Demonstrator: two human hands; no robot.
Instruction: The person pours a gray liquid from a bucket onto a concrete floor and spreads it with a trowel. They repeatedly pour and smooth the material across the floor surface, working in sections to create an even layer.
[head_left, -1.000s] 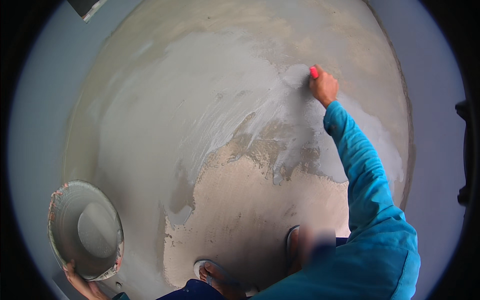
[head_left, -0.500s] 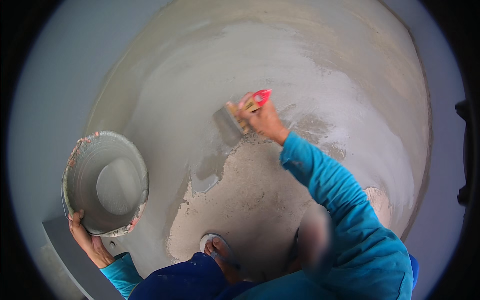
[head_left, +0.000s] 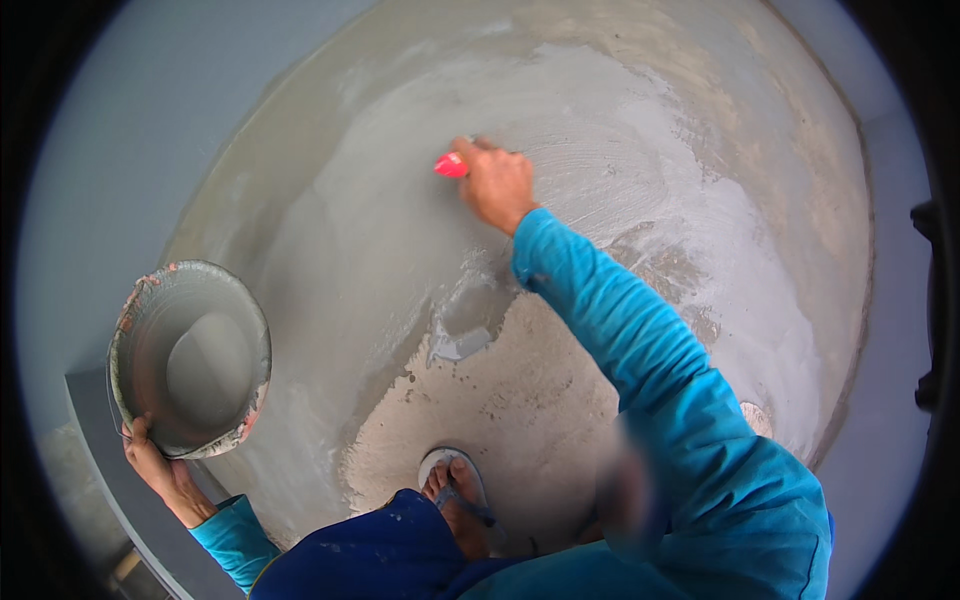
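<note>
My right hand is closed round a brush with a red-tipped handle, out over the wet grey coating in the upper middle. The hand hides most of the brush, and its bristles do not show clearly. At lower left my left hand grips the underside and near rim of a bucket with grey liquid in its bottom and pink, crusted residue on its rim. An irregular patch of pale, rough floor lies below the coating, ahead of my feet.
My sandalled foot stands on the pale patch. Grey-blue walls border the floor at left and right. A dark grey ledge or step edge runs behind the bucket at lower left.
My right hand has swept from the right, first down and leftward, then up to the upper middle with the brush. My left hand has raised the bucket from its lower position a second ago.
</note>
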